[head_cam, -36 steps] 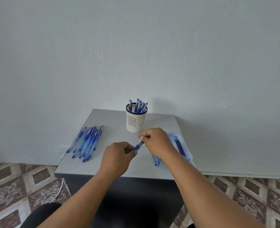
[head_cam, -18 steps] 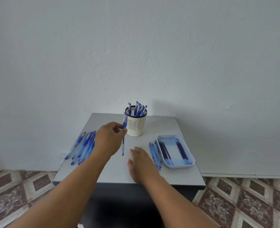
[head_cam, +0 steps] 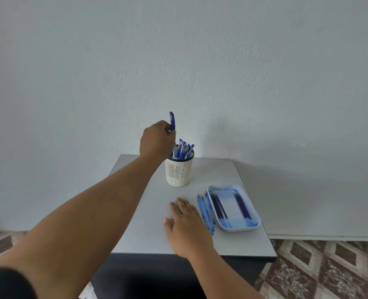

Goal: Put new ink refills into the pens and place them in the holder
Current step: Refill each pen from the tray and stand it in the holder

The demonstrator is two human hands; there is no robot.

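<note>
A: Centre frame, left hand (head_cam: pixel 157 140) pinches a blue pen (head_cam: pixel 172 121) upright above the holder (head_cam: pixel 179 171); right hand (head_cam: pixel 186 223) rests flat on the tabletop (head_cam: pixel 222 175)

B: Best lowered straight into a gap between the pens already standing there

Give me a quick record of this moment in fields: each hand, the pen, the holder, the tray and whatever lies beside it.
left hand: raised at the holder's rim, pinching one pen
pen: blue, upright, its lower end at the holder's mouth
right hand: flat on the table, fingers straight, holding nothing
holder: white, perforated, dark rim, several blue pens standing in it
tray: white, on the table's right side, dark refills lying along both long sides
loose refills: pale blue, on the table between the right hand and the tray
</note>
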